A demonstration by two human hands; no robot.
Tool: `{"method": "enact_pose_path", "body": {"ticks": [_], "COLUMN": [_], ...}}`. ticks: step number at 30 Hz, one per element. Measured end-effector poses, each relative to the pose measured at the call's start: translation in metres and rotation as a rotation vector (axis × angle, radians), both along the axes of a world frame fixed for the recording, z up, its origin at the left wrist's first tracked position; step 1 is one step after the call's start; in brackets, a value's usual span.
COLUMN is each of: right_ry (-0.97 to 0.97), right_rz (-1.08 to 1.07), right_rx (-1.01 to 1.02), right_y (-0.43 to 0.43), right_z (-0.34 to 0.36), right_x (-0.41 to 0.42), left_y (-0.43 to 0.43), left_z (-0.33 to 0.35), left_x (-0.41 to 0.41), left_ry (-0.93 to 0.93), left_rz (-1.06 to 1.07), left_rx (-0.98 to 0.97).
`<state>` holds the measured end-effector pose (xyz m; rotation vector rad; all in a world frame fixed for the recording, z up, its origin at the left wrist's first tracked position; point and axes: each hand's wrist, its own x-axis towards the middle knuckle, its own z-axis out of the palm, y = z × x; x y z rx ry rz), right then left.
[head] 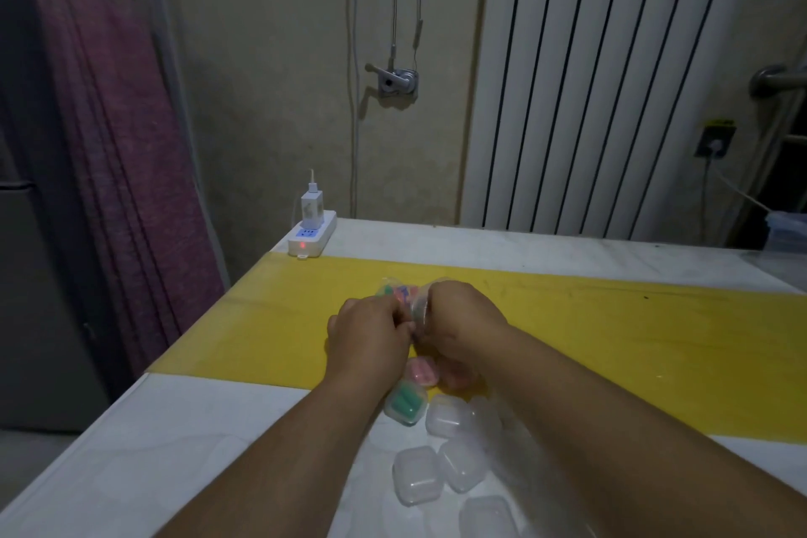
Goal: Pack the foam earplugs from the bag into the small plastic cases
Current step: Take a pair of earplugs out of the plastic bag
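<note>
A clear plastic bag [399,292] of coloured foam earplugs lies on the yellow strip of the table, just beyond my hands. My left hand [369,334] and my right hand [458,321] meet over its near end, fingers curled and gripping the bag's plastic between them. Under my wrists sit a small case holding pink earplugs [422,370] and a case holding green earplugs [405,404]. Several clear cases with nothing visible inside [445,417] lie closer to me on the white surface.
A white power strip [312,239] with a charger plugged in stands at the table's far left corner. The table's left edge [144,380] drops off beside a purple curtain. A radiator and wall stand behind the table.
</note>
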<state>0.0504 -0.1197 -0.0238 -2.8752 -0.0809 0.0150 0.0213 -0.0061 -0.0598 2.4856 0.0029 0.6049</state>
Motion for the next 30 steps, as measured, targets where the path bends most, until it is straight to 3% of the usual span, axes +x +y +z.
{"method": "enact_pose_path", "body": {"ticks": [7, 11, 13, 15, 17, 27, 30], "right_ry": [-0.067, -0.145, -0.2, -0.227, -0.214, -0.114, -0.161], "right_rz": [-0.079, -0.03, -0.004, 0.014, 0.031, -0.035, -0.044], "right_rx": [0.091, 0.282, 0.34, 0.403, 0.491, 1.024, 1.058], "right_y": [-0.033, -0.056, -0.064, -0.07, -0.075, -0.092, -0.094], "right_z": [0.016, 0.017, 0.018, 0.02, 0.023, 0.008, 0.008], "right_x": [-0.028, -0.056, -0.071, -0.083, -0.09, -0.097, -0.099], "left_y": [-0.002, -0.006, -0.012, -0.021, -0.029, -0.029, -0.03], "left_z": [0.004, 0.017, 0.023, 0.028, 0.031, 0.031, 0.031], "left_x": [-0.004, -0.012, -0.021, -0.031, -0.039, -0.042, -0.041], "left_ry": [0.014, -0.138, -0.219, -0.116, -0.001, 0.072, 0.087], "left_rz": [0.005, -0.001, -0.141, -0.389, -0.532, -0.499, -0.483], "left_rx": [0.038, 0.086, -0.068, -0.376, -0.514, -0.711, -0.723]}}
